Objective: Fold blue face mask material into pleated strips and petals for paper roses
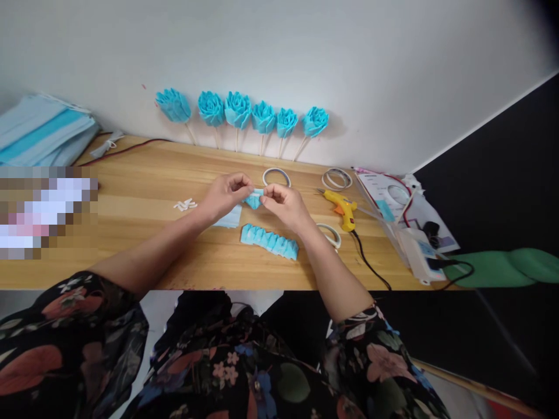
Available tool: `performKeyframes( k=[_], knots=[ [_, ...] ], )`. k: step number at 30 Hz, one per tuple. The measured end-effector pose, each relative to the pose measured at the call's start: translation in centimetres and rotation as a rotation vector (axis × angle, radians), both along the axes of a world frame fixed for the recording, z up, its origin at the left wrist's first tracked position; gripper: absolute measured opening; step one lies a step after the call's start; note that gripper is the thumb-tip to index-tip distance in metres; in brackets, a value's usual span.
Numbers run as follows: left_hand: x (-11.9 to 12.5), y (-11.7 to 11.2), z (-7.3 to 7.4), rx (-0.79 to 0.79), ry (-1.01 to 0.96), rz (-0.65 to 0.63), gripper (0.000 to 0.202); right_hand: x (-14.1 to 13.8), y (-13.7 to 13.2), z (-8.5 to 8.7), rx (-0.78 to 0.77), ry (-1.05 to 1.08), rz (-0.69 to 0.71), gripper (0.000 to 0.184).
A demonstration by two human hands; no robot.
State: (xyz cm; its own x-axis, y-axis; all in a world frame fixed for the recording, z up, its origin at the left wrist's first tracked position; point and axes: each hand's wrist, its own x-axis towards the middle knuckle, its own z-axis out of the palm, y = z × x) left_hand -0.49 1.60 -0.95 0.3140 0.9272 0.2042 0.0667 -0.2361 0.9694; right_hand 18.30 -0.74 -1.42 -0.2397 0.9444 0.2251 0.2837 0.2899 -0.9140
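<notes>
Between my two hands is a small folded piece of blue mask fabric, with a white strip along its upper edge. My left hand pinches its left end, and my right hand pinches the right end. Just below lies a pleated blue strip on the wooden table. A flat pale blue piece of fabric rests under my left wrist. Small white bits are scattered left of my left hand. A roll of tape lies partly behind my right forearm.
Several blue fabric roses on sticks lean against the wall. A yellow glue gun with a black cord lies to the right. Tape rolls lie at the back. A power strip stands far right; stacked masks sit far left.
</notes>
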Motion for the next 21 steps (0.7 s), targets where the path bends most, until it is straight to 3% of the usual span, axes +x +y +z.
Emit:
performKeyframes(
  k=[6,12,21],
  knots=[
    [0.1,-1.1,0.8,0.408,0.147,0.274,0.009,-0.1,0.1,0.0,0.067,0.016,-0.151,0.02],
    [0.6,-1.7,0.5,0.556,0.311,0.244,0.01,-0.4,-0.2,0.1,0.152,-0.025,-0.225,0.018],
    [0.6,-1.4,-0.3,0.67,0.382,0.308,0.007,-1.0,-0.7,0.2,0.297,-0.09,-0.248,0.015]
  ],
)
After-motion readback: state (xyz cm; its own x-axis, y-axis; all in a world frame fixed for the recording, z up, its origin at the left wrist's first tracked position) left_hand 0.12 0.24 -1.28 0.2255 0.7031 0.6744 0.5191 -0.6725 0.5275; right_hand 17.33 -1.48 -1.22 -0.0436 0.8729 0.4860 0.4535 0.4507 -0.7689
